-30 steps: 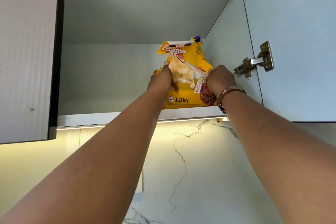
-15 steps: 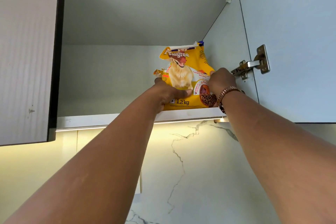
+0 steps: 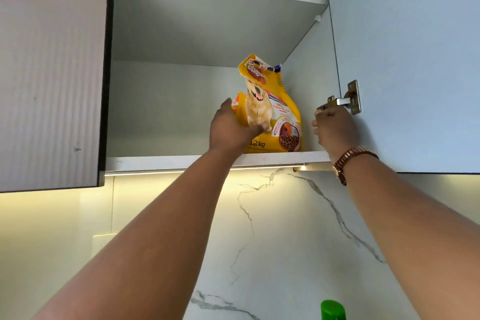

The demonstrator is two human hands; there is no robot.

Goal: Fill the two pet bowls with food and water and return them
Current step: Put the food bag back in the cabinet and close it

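Dog food bag [image 3: 270, 109]: yellow, upright on the cabinet shelf [image 3: 161, 161], at its right end
Left hand [image 3: 231, 130]: fingers spread, lying on the bag's lower front
Right hand [image 3: 335, 130]: right of the bag, apart from it; fingers loosely curled, clasping nothing
Hinge [image 3: 348, 100]: just above the right hand

A yellow bag of dog food [image 3: 270, 112] is seen standing upright on the lower shelf of the open wall cupboard, near its right side wall and close to the front edge. A golden dog, a pile of brown kibble and the mark "1.2 kg" are printed on its front. The top of the bag is folded and crumpled, and it is leaned a little to the left. The lower left part of the bag is hidden.
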